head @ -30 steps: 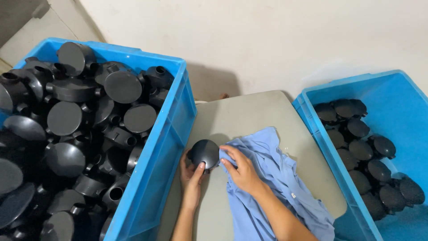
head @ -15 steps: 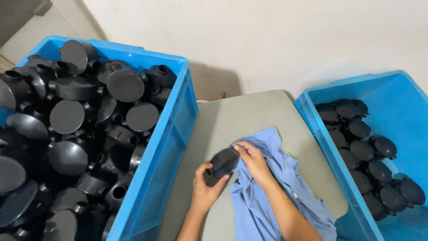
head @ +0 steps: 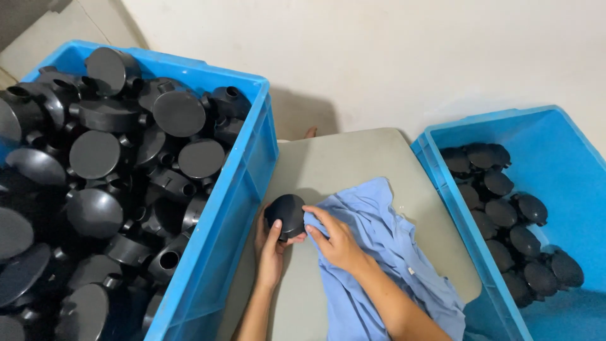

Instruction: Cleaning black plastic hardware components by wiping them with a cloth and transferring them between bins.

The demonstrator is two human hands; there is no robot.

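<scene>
Black round plastic part (head: 287, 215) sits over the grey table (head: 341, 158) between two blue crates — left hand (head: 270, 243) cupped around it, right hand (head: 334, 240) pressing light-blue cloth (head: 385, 252) against its side.

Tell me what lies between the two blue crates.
In the head view, a grey table lies between the left crate and the right crate, carrying a blue cloth.

A plain off-white wall (head: 391, 57) runs across the top, matt and unmarked, with soft shadows where it meets the furniture. A grey table (head: 344, 158) with rounded corners stands against it. Light is even and diffuse.
</scene>
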